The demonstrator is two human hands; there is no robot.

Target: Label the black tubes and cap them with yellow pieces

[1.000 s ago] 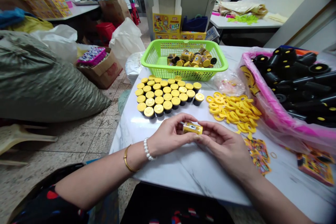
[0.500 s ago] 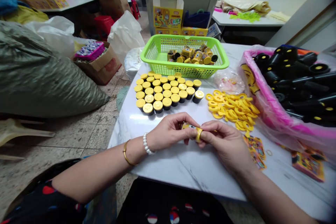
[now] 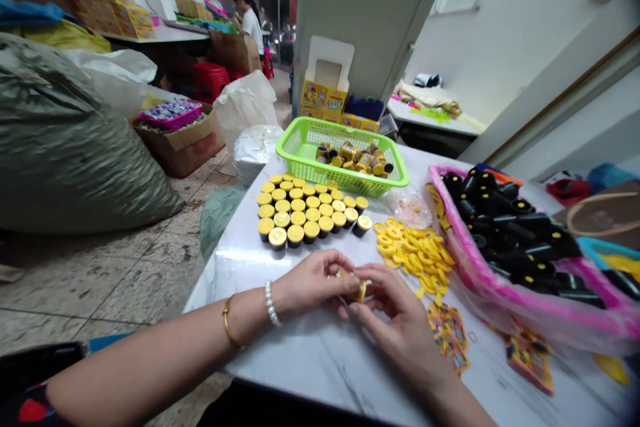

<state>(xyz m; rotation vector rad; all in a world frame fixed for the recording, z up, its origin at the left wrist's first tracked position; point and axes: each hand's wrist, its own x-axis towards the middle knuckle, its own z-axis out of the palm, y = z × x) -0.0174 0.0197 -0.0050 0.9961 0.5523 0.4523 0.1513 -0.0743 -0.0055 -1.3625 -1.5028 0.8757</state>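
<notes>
My left hand (image 3: 313, 281) and my right hand (image 3: 393, 317) meet over the white marble table (image 3: 310, 353), both pinched round one small yellow-labelled canister (image 3: 356, 289) that is mostly hidden by the fingers. Just beyond them stand rows of small black canisters with yellow caps (image 3: 305, 210). To the right of those lies a heap of yellow rings (image 3: 413, 253). Printed yellow stickers (image 3: 450, 333) lie beside my right hand.
A green basket (image 3: 345, 177) with finished canisters stands at the back. A pink-lined bin of black tubes (image 3: 510, 233) fills the right side. Big sacks (image 3: 65, 147) and a cardboard box (image 3: 180, 137) sit on the floor to the left. A person (image 3: 250, 17) works far back.
The view has tilted up and swung, showing more of the room. My hands have closed tighter round the canister, which now shows only a yellow edge between the fingers.
</notes>
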